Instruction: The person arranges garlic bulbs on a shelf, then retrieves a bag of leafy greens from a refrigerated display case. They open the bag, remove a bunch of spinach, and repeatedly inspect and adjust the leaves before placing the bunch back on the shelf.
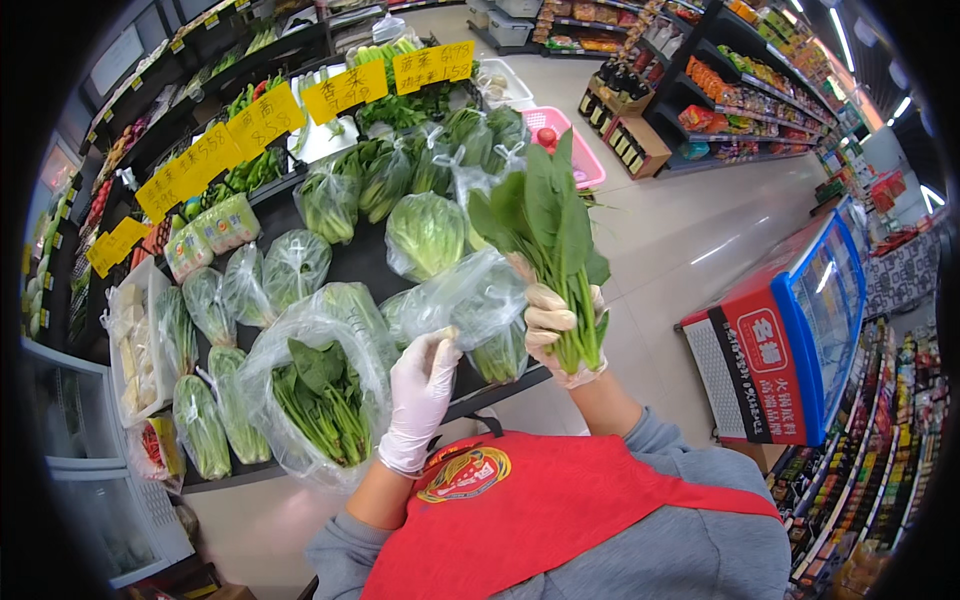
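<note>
My right hand (pixel 559 326), in a pale glove, grips a bunch of spinach-like leafy greens (pixel 555 217), leaves up and stems down. My left hand (pixel 425 397), in a white glove, pinches the edge of a clear plastic bag (pixel 472 296) between thumb and fingers. That bag lies between my hands, over bagged greens. Left of my left hand, an open clear plastic bag (pixel 259 375) on the dark display table (pixel 360 255) holds more leafy greens (pixel 322 401). A bagged lettuce-like head (pixel 426 234) lies beyond the bag I pinch.
Bagged vegetables (pixel 201 427) and a white foam tray (pixel 120 337) stand at the left. Yellow price signs (pixel 345 91) line the table's back. A pink basket (pixel 585 150) stands beyond my right hand. A red and blue freezer (pixel 787 330) is at the right.
</note>
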Demonstrator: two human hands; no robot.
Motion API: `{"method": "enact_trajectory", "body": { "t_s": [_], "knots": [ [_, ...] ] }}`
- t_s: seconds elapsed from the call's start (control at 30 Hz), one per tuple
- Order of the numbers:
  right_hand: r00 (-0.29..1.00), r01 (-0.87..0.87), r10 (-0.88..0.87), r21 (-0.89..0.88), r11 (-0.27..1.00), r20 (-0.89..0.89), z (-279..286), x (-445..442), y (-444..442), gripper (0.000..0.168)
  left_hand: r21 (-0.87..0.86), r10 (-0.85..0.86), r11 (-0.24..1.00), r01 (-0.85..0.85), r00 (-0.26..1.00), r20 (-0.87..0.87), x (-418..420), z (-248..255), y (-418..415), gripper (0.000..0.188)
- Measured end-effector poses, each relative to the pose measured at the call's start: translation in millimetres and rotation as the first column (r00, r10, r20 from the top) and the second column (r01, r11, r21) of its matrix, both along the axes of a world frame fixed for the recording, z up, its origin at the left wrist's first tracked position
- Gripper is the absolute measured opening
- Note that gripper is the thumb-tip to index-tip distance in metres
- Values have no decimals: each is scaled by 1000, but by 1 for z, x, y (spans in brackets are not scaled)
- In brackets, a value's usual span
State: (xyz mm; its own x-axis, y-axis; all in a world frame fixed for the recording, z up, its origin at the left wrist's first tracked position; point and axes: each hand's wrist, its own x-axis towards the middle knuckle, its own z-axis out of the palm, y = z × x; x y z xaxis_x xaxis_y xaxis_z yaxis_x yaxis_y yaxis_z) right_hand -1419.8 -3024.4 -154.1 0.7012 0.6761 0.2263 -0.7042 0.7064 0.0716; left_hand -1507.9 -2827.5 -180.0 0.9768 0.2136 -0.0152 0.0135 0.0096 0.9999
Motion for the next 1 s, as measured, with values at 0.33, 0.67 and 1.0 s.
{"method": "enact_trajectory", "body": {
  "t_s": [0.33,0.67,1.0],
  "knots": [
    [420,878,549,-477,-42,723,13,3,52,68,-529,-94,838,133,990,100,0,32,-5,104],
    [-61,935,635,-179,307,771,32,-65,139,98,-940,263,322,-114,964,-27,-38,0,73,53],
    [38,915,405,-195,353,913,37,-85,185,26,-901,346,426,84,905,248,-97,-8,132,68]
  ]
}}
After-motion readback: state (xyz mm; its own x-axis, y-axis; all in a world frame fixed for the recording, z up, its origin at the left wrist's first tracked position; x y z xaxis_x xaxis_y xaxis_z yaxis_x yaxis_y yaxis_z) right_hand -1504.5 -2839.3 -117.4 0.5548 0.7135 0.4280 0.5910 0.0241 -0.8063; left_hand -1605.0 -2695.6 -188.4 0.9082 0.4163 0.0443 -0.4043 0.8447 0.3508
